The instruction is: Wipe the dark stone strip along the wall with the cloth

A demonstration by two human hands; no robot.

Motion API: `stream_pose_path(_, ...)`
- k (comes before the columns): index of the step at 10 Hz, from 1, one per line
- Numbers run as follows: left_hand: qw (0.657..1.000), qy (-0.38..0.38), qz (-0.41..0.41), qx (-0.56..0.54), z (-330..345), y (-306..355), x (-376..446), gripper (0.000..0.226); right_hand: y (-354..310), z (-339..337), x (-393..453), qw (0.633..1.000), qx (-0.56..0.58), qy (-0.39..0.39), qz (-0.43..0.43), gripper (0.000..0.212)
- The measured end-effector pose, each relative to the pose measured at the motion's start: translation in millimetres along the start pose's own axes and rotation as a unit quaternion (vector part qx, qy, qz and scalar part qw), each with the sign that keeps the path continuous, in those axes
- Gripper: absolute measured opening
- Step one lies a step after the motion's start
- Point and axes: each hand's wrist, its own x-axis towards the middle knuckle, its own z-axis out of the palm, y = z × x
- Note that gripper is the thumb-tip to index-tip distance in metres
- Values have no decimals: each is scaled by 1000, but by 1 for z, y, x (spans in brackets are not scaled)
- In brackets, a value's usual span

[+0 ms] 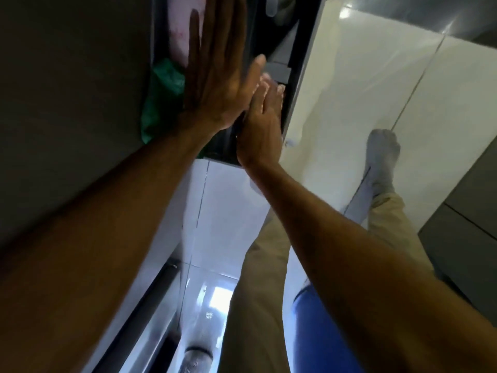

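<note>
I look steeply down. My left hand (217,76) lies flat with its fingers stretched out over a dark recess (293,47) between a grey surface and the white floor. A crumpled green cloth-like thing (161,98) sits in the recess just left of that hand, partly hidden by it. Right beside my left thumb, my right hand (262,122) is held out with straight fingers, and its palm side is hidden. Neither hand holds the green thing. I cannot pick out the dark stone strip for certain.
A pink-and-white item (178,25) lies further along the recess. A grey surface (72,90) fills the left. White glossy floor tiles (363,98) lie to the right, with my socked foot (382,160) and beige trouser legs on them. A grey cabinet (470,211) stands at the right.
</note>
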Motion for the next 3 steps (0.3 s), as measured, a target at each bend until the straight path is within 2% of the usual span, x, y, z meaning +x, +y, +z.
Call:
stream_pose_path(1,995,100,7,10,23,1,0,78,16,18,6,992,27,-120,16,75)
stream_pose_path(2,998,54,27,19,6,-6,4,83,6,-10,-5,990,52,-133,-20,74)
stream_pose_path(3,994,102,-8,-45,-43,3,-17,79,-3,-93,-51,983,59,-163,-57,55)
